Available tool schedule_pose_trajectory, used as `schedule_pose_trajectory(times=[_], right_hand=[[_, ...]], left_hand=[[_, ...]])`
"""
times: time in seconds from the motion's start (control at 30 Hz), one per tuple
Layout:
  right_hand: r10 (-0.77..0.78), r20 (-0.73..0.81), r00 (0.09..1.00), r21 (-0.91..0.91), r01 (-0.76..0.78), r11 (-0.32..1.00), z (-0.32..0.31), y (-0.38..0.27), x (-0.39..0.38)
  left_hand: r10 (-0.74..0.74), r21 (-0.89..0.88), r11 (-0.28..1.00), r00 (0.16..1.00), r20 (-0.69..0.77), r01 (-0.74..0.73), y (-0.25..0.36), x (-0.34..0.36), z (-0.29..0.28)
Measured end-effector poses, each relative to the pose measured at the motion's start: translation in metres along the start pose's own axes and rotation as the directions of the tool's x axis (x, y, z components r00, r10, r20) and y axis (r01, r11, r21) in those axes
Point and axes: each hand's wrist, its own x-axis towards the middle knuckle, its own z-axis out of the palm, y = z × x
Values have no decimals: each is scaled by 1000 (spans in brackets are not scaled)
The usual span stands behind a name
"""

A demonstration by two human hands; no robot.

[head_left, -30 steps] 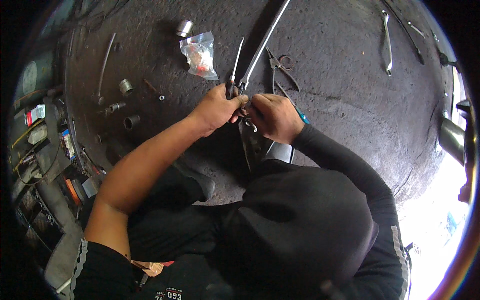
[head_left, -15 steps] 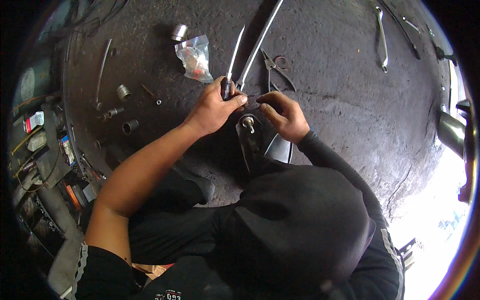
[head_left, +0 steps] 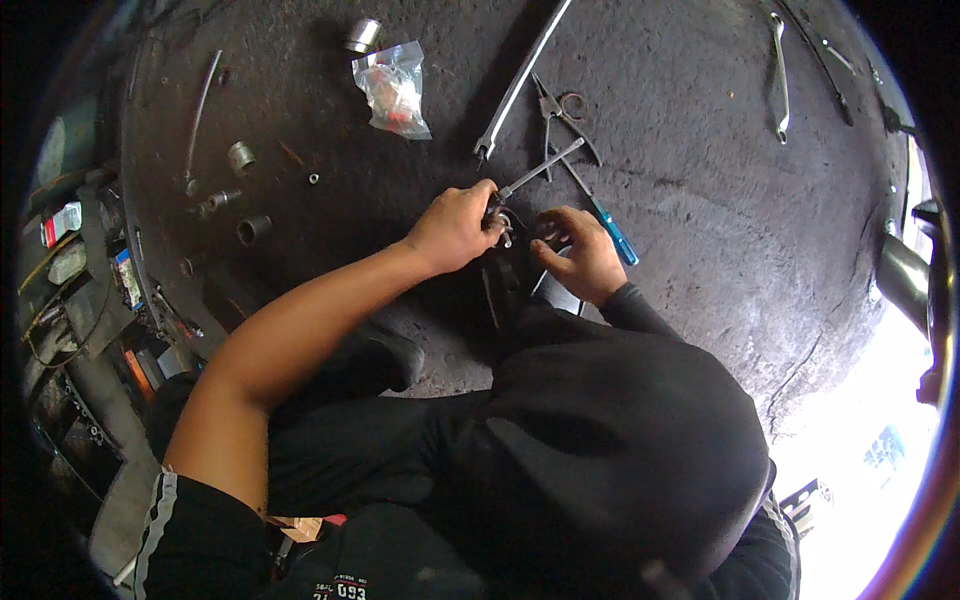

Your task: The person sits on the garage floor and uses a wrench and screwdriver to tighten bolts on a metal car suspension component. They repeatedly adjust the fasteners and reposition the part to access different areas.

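Note:
My left hand [head_left: 462, 232] is closed around a hand tool whose straight metal shaft [head_left: 545, 167] points up and right; its grip is mostly hidden. Just below those fingers, a shiny stud [head_left: 506, 240] sticks up from a dark metal arm [head_left: 497, 290] that runs toward me. My right hand [head_left: 582, 256] is beside it, fingers curled and thumb facing them. Something dark seems to sit between these fingertips, too shadowed to name. Close to that hand lies a blue-handled screwdriver [head_left: 616, 238], its shaft reaching up-left by the pliers [head_left: 548, 115].
A long wrench [head_left: 520, 85] lies ahead on the dark floor. Left of it are a clear plastic bag of parts [head_left: 393, 92], a shiny metal cylinder [head_left: 363, 36] and several sockets [head_left: 242, 157]. Another wrench [head_left: 780, 80] lies at far right, and shelved clutter [head_left: 70, 260] lines the left.
My hands have parted, the right one moving right and down. The shaft in my left hand has swung from upward to up-right. The blue-handled screwdriver now shows on the floor.

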Motion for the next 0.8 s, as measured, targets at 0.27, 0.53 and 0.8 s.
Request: schedule_pose_trajectory(times=[0.27, 0.53, 0.8], right_hand=[[50, -10, 999, -360, -51, 932, 23, 3, 10], [166, 48, 985, -438, -128, 890, 37, 11, 31], [212, 92, 973, -412, -157, 898, 32, 5, 35]], left_hand=[[231, 207, 953, 973, -23, -221, -16, 13, 11], [270, 243, 936, 962, -40, -253, -21, 16, 7], [58, 108, 992, 998, 32, -61, -25, 9, -1]])
